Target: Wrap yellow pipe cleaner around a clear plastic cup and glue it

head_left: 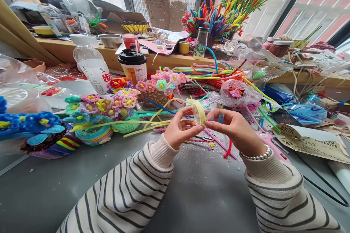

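A pale yellow ring (201, 113), shaped like a roll of tape, is held up over the middle of the table. My left hand (179, 126) grips its left side between thumb and fingers. At the lower right edge of the ring, my right hand (235, 127) pinches with thumb and forefinger. Whether the ring is bare tape or wrapped in fuzzy stem is hard to tell. Just behind the hands lie yellow pipe cleaners (147, 125) and a white labelled package (209, 102). Beneath them are a pink pipe cleaner (220, 143) and a short red one (228, 149).
Pipe-cleaner flower baskets (94, 131) crowd the left, near a water bottle (91, 65) and a lidded cup (133, 66). To the right lie a pink glue gun (273, 145), sandpaper (311, 143) and a black cord (322, 185). Glitter specks dot the grey table (202, 196).
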Available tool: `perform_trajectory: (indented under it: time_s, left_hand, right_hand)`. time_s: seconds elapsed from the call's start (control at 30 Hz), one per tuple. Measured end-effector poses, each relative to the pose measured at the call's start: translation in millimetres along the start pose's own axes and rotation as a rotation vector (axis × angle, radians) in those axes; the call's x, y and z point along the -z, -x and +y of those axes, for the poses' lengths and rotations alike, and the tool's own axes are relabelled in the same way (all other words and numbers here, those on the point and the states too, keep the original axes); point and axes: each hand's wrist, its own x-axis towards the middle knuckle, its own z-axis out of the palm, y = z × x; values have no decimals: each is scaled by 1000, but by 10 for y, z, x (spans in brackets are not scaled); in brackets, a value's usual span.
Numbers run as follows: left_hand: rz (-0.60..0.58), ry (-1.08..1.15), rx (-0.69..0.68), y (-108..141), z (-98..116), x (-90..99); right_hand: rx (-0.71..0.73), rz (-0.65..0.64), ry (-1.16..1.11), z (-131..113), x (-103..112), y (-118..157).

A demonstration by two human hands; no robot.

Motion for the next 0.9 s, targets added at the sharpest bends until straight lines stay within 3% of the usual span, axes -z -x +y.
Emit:
perform_trajectory:
  time_s: [0.9]
  left_hand:
    - [6,15,-5,-4,7,3]
  right_hand:
    - [36,-11,51,-45,12,15]
